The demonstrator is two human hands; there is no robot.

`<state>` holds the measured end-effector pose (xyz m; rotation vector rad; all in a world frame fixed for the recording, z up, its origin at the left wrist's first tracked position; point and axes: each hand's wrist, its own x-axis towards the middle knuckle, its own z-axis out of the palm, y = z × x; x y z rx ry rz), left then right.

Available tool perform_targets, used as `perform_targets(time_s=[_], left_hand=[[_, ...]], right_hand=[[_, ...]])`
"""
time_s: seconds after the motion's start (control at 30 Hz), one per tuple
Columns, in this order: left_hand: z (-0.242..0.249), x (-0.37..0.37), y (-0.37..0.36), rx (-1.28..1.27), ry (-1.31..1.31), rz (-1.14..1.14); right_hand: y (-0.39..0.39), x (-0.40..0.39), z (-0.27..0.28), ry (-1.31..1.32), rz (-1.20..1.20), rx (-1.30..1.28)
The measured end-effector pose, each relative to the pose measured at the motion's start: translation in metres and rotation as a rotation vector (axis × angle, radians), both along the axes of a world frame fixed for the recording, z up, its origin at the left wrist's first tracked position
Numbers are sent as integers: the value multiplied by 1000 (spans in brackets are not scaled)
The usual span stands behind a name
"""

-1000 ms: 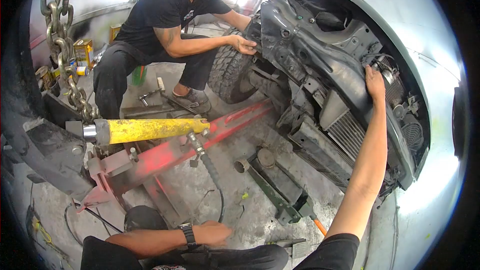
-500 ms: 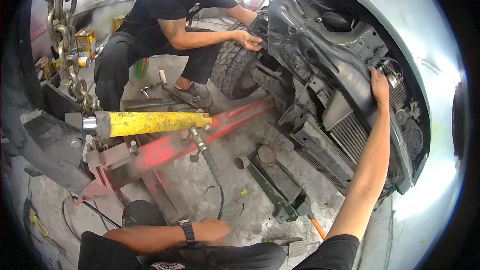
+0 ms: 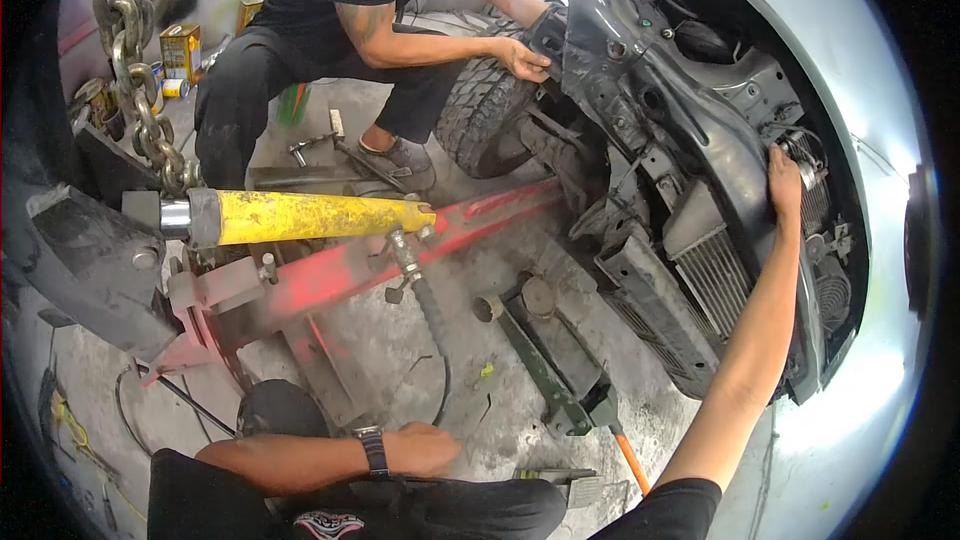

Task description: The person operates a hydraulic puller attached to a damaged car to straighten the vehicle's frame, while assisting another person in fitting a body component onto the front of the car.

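My right hand [image 3: 784, 183] reaches up to the dark radiator support panel [image 3: 690, 140] at the front of the vehicle. Its fingers wrap over the panel's edge and the thumb lies on the near face; the fingertips are hidden. Low in the view, my left hand [image 3: 425, 450], with a dark watch [image 3: 373, 452] on the wrist, rests by my leg. Those fingers look curled in, and nothing shows in them. Below the panel sit a finned cooler [image 3: 712, 280] and a grey crossbar [image 3: 650, 300].
A co-worker [image 3: 340, 20] crouches beside the tire [image 3: 485, 115], hands at the vehicle's front corner. A yellow hydraulic cylinder [image 3: 310, 218] lies above a red beam [image 3: 330, 285]. Heavy chain [image 3: 130, 50] hangs at left. A green floor jack [image 3: 550, 360] and hose [image 3: 430, 330] are on the floor.
The whole view has shifted slightly, with the vehicle lower and further right. My right hand keeps its place on the panel edge, and my left hand stays by my leg.
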<state>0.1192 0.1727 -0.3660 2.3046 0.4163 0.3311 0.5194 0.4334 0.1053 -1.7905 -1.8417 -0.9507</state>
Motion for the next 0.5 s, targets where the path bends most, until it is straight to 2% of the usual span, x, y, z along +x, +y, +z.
perform_targets(time_s=[0.07,0.5], left_hand=[[4,-2,1,-14,15,1],[7,-1,3,-22,30,-5]], right_hand=[[-4,-12,-1,172,10,10],[0,-4,-2,100,64,57]])
